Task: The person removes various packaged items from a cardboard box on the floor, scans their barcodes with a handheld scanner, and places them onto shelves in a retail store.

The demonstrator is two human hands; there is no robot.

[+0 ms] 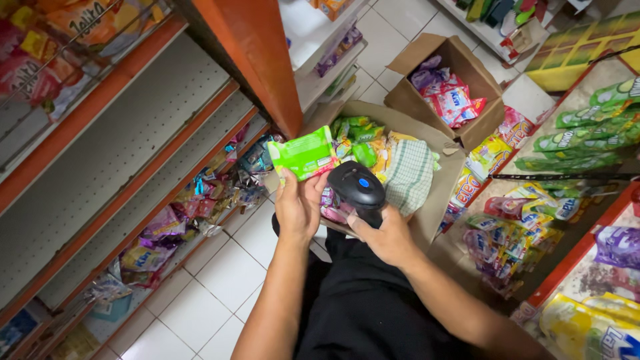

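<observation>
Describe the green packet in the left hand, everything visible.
The green packet is a small, flat, glossy plastic pouch, bright green with a white patch and a darker sealed edge. It is unopened as far as can be seen. The left hand pinches its lower edge, holding it tilted above the open cardboard box, just left of the black handheld scanner in the right hand.

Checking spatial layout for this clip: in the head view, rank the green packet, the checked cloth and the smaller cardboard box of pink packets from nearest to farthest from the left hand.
1. Green packet: held in the left hand, just above it.
2. Checked cloth: to the right, lying in the larger open box.
3. Smaller cardboard box: farthest, up and right on the tiled floor.
</observation>
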